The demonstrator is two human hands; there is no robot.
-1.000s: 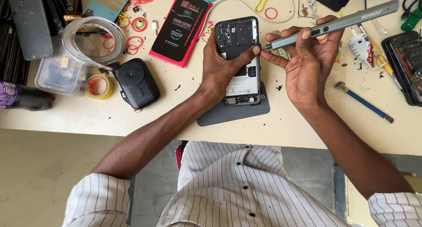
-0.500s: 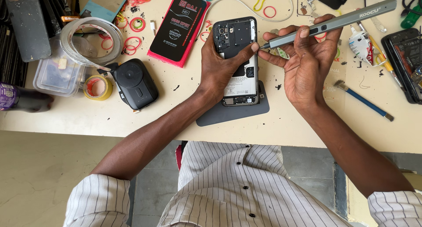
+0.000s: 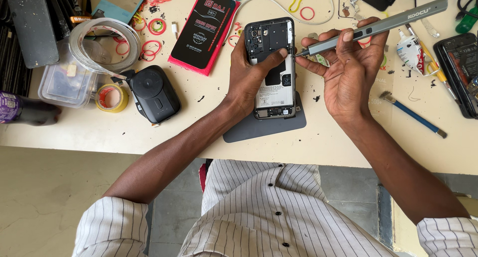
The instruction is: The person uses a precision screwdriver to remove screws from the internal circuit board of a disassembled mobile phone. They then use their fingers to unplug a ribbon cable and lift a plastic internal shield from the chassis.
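The opened phone [image 3: 271,68] lies at upper centre, back cover already off, innards bare. I see my left hand [image 3: 249,75] clasping it, my right hand [image 3: 351,68] pinching the grey electric screwdriver [image 3: 371,28], tip at its right edge; screw work looks unfinished.

Smooth grey metal screwdriver pen [image 3: 378,25], open phone [image 3: 271,68] with shiny black plastic and small metal parts inside, flat matt grey mat [image 3: 264,127], pale smooth desk [image 3: 99,132] with black crumbs, soft striped cloth shirt [image 3: 264,217], shiny tape roll [image 3: 110,97]

Opened black phone [image 3: 271,68] flat on grey mat [image 3: 264,127], internals exposed; grey pen-type electric screwdriver [image 3: 371,28] angled, tip at phone's right edge.
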